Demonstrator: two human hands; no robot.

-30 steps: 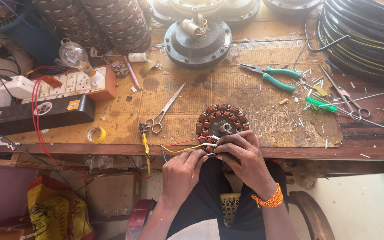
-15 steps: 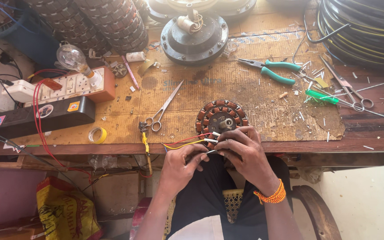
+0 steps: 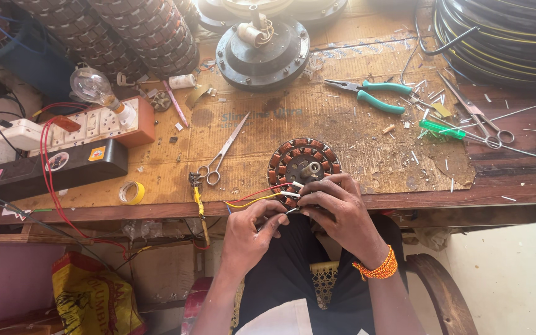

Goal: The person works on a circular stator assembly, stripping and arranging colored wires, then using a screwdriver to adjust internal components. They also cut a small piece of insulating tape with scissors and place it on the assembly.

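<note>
A round fan stator [image 3: 303, 160] with copper windings lies at the near edge of the wooden bench [image 3: 528, 186]. Red, yellow and white wire leads [image 3: 259, 197] run from it toward my hands. My right hand [image 3: 336, 211] rests against the stator's near side and pinches the white-sleeved lead ends. My left hand [image 3: 254, 231] sits just below the bench edge, fingers closed on the same wire ends. The two hands touch at the fingertips. An orange bead bracelet [image 3: 376, 269] circles my right wrist.
Scissors [image 3: 221, 154] lie left of the stator, a yellow tape roll [image 3: 131, 192] further left. Green-handled pliers [image 3: 367, 94], a green screwdriver [image 3: 443, 129] and a second pair of scissors [image 3: 476, 119] lie at right. A fan motor housing [image 3: 262, 53], a switch board with bulb [image 3: 103, 115] and coiled cables [image 3: 504, 37] stand behind.
My hands have stayed at the stator's near edge; the fingers of both have drawn closer together on the wire ends. The view has shifted slightly.
</note>
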